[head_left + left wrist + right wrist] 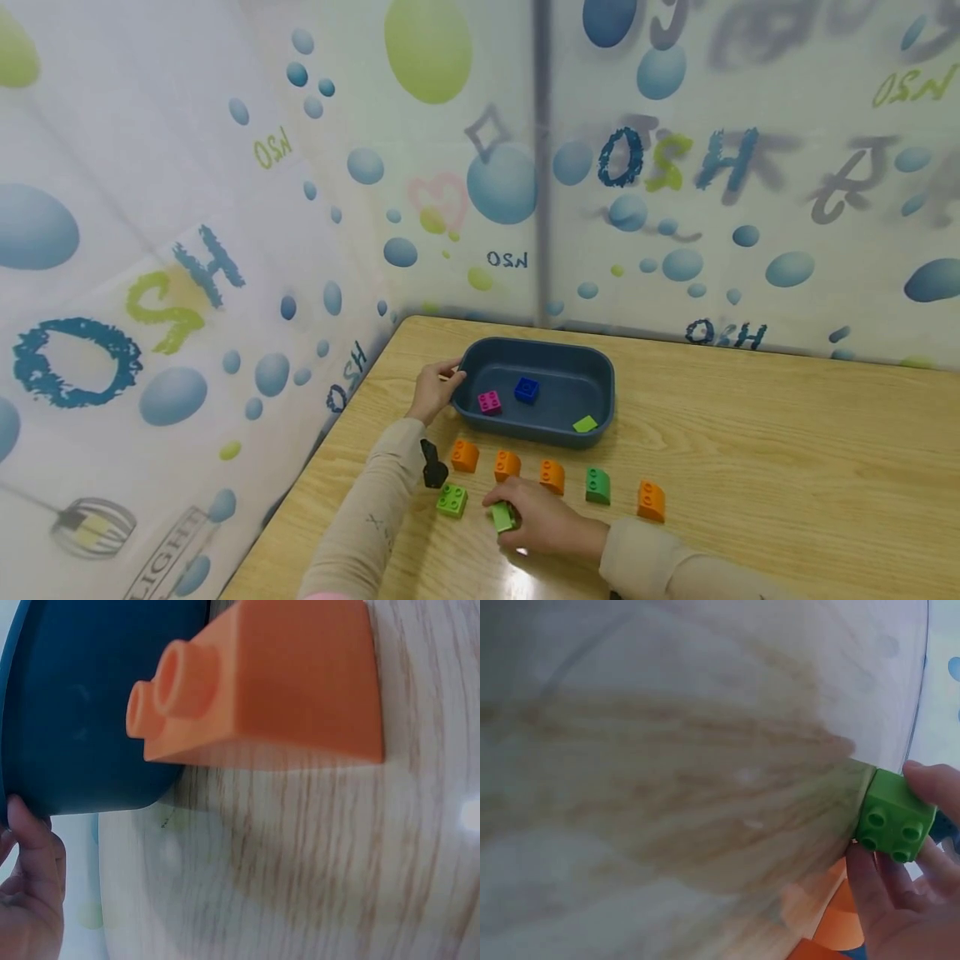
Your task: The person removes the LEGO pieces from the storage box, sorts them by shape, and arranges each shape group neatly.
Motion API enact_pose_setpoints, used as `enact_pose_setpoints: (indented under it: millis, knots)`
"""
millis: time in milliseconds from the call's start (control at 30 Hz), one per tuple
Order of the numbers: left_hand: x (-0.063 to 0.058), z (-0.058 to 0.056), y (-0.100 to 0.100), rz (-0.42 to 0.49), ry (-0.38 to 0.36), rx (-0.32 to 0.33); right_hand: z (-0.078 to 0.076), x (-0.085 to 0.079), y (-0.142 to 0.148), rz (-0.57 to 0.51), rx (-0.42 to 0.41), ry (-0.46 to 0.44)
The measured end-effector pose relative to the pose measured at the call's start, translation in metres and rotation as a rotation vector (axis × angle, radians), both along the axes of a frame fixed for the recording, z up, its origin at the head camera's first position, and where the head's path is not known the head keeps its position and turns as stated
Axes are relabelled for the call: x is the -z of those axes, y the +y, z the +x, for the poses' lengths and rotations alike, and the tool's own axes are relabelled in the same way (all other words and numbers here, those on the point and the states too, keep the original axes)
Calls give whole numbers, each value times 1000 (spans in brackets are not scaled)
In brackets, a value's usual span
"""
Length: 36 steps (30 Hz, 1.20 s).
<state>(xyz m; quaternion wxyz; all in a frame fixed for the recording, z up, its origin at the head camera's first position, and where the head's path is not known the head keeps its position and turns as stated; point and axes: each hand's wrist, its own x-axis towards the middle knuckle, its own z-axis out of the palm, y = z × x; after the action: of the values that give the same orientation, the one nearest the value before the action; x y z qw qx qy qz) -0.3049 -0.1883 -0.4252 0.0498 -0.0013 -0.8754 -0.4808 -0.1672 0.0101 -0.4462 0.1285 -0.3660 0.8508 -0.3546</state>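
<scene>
At the left end of a dark blue plastic tub (540,433), my left hand (433,392) holds the rim; the left wrist view shows its fingers at the tub wall (82,712). My right hand (543,518) pinches a light green toy brick (502,517) between thumb and fingers, over the near table. In the right wrist view, the studs of this green brick (896,817) face the camera. Left of it lies another light green brick (452,500), studs up. Inside the tub are a magenta brick (490,403), a dark blue brick (527,389) and a light green piece (585,424).
A row of curved bricks stands before the tub: several orange ones, such as the leftmost orange brick (464,456), and a green curved brick (597,485). A black object (433,467) shows beside the left sleeve. Printed curtains (675,250) border the wooden table (787,433).
</scene>
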Motion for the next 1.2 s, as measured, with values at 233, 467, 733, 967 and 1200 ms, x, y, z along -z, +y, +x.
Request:
enact_pose_setpoints:
  millis: [233,467,733,967,1200]
  knots:
    - [0,0,-1,6,-7,-3,1,5,7,-37,-9,-31]
    - [1,-2,-1,7,10,8,-1,4,10,-105,15,-123]
    - [-2,0,-1,6,6,-1,-3,-1,7,-68,12,-65]
    - [-2,-1,0,-13,7,-9,-4,-5,-1,28,0,-6]
    - [0,-2,0,-17,-5,-12,-3,-5,-11,103,3,-4]
